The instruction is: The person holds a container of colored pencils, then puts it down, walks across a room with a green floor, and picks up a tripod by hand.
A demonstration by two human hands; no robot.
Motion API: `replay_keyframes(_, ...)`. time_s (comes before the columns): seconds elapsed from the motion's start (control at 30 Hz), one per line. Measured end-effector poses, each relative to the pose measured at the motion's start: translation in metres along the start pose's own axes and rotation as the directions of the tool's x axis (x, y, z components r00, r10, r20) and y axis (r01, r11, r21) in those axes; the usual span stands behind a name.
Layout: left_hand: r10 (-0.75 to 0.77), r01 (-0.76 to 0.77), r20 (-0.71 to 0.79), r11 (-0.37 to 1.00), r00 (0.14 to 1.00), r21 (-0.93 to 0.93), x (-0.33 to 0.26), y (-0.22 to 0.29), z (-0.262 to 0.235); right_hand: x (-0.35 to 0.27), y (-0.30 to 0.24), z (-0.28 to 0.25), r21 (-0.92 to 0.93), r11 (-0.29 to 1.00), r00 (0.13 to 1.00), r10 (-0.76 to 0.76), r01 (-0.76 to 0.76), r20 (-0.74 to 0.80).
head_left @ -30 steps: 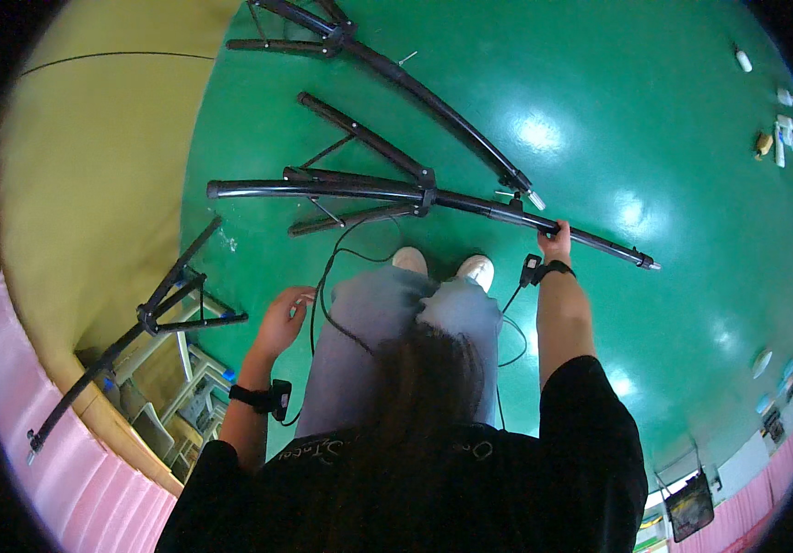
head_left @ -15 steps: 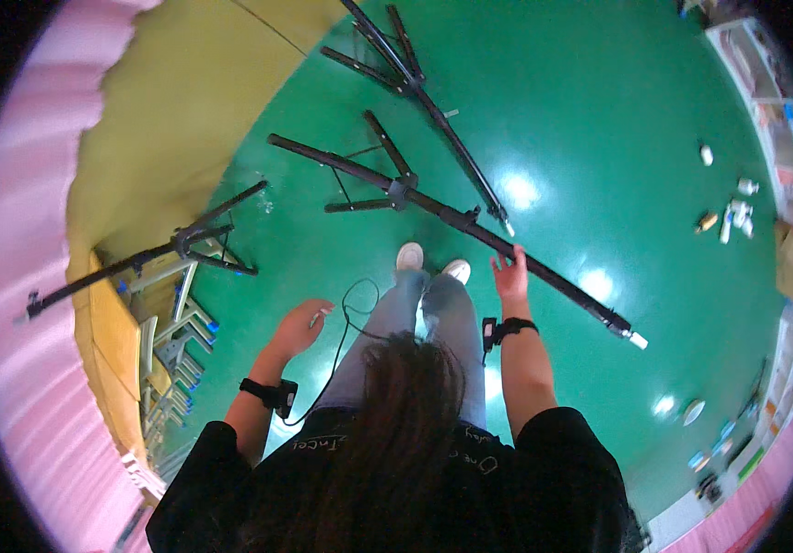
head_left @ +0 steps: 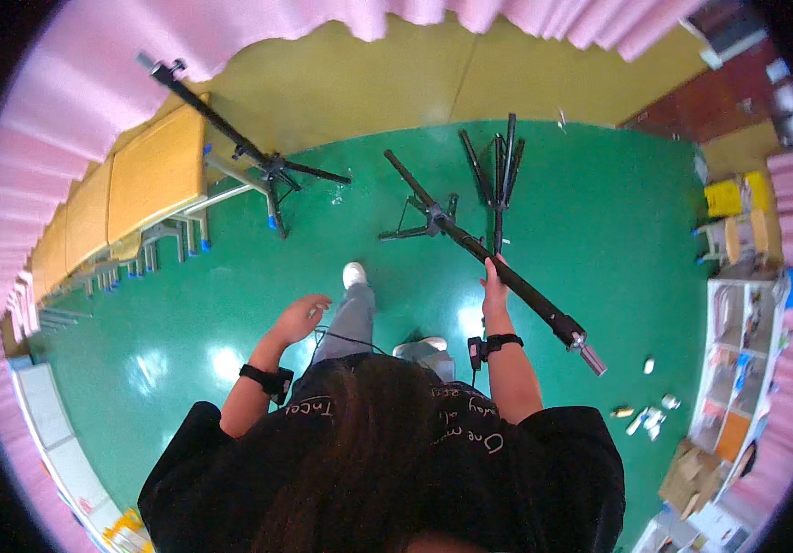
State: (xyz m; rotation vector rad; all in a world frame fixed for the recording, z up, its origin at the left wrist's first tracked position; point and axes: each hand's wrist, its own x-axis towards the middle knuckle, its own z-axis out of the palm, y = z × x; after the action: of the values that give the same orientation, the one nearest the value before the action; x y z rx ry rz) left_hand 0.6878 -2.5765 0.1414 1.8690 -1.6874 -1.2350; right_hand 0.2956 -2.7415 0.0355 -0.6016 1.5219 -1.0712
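My right hand (head_left: 496, 284) is closed round the tube of a black tripod light stand (head_left: 530, 297). The stand is tilted: its partly spread legs point away to the far left, and its silver tip points near right. My left hand (head_left: 299, 316) hangs free with its fingers loosely bent and apart, nothing visible in it. Beyond the held stand, a second black light stand (head_left: 499, 189) has its legs toward the wall; the held tube partly covers it. A third black light stand (head_left: 230, 134) is at the far left, beside the desks.
Yellow-topped desks (head_left: 158, 189) line the left wall below a pink curtain (head_left: 304, 20). On the right are a white shelf (head_left: 728, 346), a cardboard box (head_left: 691, 475) and several small bottles (head_left: 652, 419) on the green floor. A dark cable (head_left: 350, 338) runs between my wrists.
My body has turned left, so the desks and wall have swung further into view. The tripod stand in my right hand has come along. My feet have stepped apart.
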Motion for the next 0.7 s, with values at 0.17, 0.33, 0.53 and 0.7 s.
replay_keyframes(0.17,-0.049,0.041,-0.077,0.995,0.996,-0.096,0.011,-0.045,-0.055,0.031,-0.039,0.077,0.021,0.905,0.900,-0.421,0.426,-0.116)
replay_keyframes(0.33,-0.100,0.075,-0.225,0.990,0.969,-0.120,0.040,-0.081,-0.141,0.040,-0.101,0.155,0.139,0.786,0.798,-0.585,0.602,-0.144)
replay_keyframes(0.53,-0.166,0.054,-0.404,0.961,0.900,-0.273,0.037,-0.123,-0.199,0.067,-0.158,0.259,0.078,0.842,0.845,-0.531,0.534,-0.060)
replay_keyframes(0.7,-0.282,0.131,-0.406,0.924,0.870,-0.360,0.026,-0.134,-0.200,0.109,-0.178,0.330,0.166,0.898,0.895,-0.429,0.408,0.125)
